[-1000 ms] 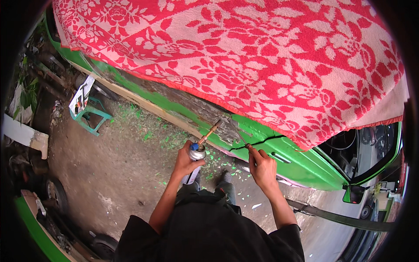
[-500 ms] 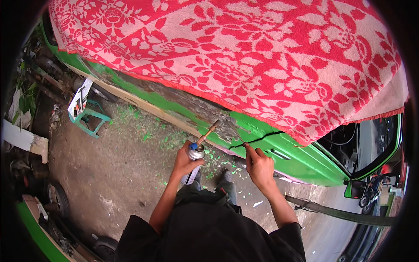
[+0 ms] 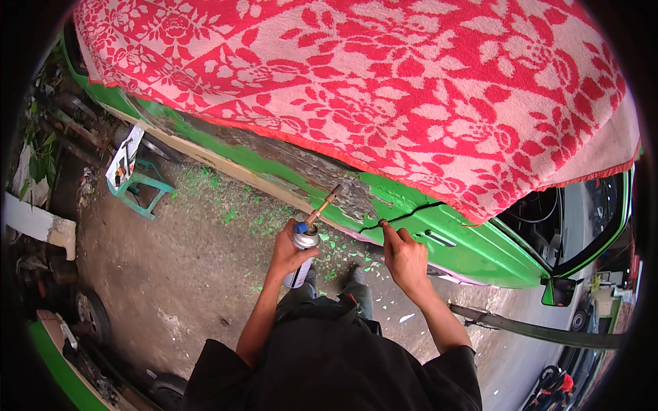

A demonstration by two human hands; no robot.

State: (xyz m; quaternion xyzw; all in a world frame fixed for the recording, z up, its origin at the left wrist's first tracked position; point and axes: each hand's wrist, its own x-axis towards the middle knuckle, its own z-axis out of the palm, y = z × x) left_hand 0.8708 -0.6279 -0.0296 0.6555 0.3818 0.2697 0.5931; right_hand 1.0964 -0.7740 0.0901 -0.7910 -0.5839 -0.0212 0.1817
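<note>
My left hand (image 3: 285, 252) is closed around a gas blowtorch (image 3: 297, 277), a canister with a blue-collared brass nozzle. The nozzle tilts up and right toward the car's side, its tip near a stripped patch (image 3: 343, 183) of rough grey-brown surface. I see no clear flame. My right hand (image 3: 407, 260) grips a thin metal-shafted hand tool (image 3: 374, 211), whose exact kind is too fine to make out. Its shaft points at the border between bare patch and green paint on the car (image 3: 473, 250). The fingers hide its handle.
A red and pink floral blanket (image 3: 384, 96) drapes over the car. Green paint flakes (image 3: 229, 216) litter the floor. Left stands a teal stool (image 3: 154, 188) with a white sheet on it. Wheels (image 3: 92, 315) lie lower left; a metal beam (image 3: 541, 332) extends at right.
Both hands keep their holds and shift only slightly, with the tool's shaft at a slightly different angle. At the far right, a motorbike with a person in red has moved down the road.
</note>
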